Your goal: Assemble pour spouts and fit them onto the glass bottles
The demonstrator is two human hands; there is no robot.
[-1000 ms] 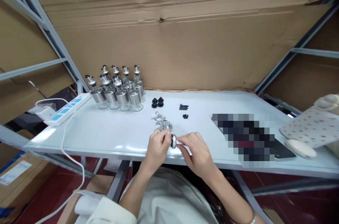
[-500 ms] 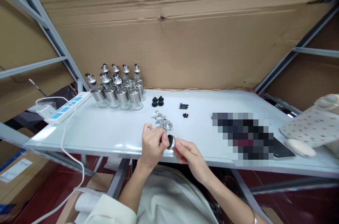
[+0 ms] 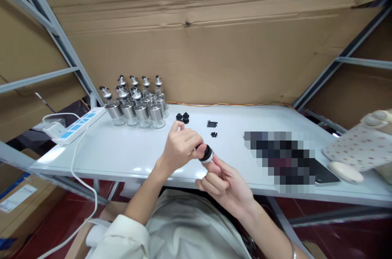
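Note:
A pourer cap (image 3: 207,153) with a black stopper part and a silver rim is held between my two hands above the table's front part. My left hand (image 3: 181,147) is closed, its thumb and finger pinching the black side. From the lower right, my right hand (image 3: 231,187) grips the silver side with its thumb and fingertips, the other fingers curled. Beyond my left hand lie several black stoppers (image 3: 185,118), partly covered by it. To their right are short black levers (image 3: 212,123) and a few tiny black pieces (image 3: 214,134).
Glass bottles with steel sleeves (image 3: 141,112), most with pourers, stand at the back left. A white power strip (image 3: 81,126) is at the left edge. On the right are a blurred-out dark object (image 3: 281,161), an oval white case (image 3: 346,172) and a dotted container (image 3: 357,146).
Both hands have risen slightly with the cap, which has shifted up and right and tilted. My right hand has turned, showing its curled fingers. The silver spouts are now hidden behind my left hand.

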